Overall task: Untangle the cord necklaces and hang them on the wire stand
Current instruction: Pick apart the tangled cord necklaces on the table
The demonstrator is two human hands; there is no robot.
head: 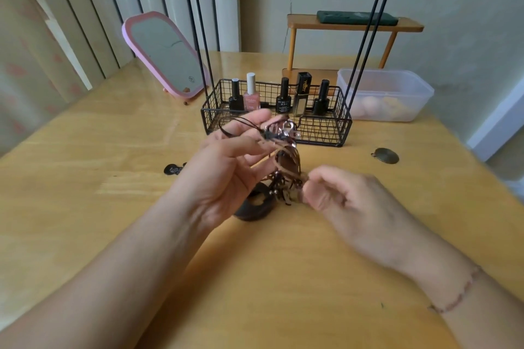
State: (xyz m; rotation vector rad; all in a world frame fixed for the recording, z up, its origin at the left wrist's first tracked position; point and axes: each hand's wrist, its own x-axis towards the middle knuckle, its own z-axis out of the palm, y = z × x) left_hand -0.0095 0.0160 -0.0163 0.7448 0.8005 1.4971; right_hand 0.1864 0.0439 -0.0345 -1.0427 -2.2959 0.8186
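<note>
The right hand (337,201) is lowest in view, just above the table (113,150), its fingertips pinching the lower ends of the tangled cord necklaces (283,167); the left hand (226,167), raised palm-up, grips the upper part of the tangle between thumb and fingers; the cords hang between the two hands, with a dark loop resting on the table beneath; behind stands the wire stand (276,122), its basket holding nail polish bottles (251,93); a pink mirror (167,56) leans at the far left.
</note>
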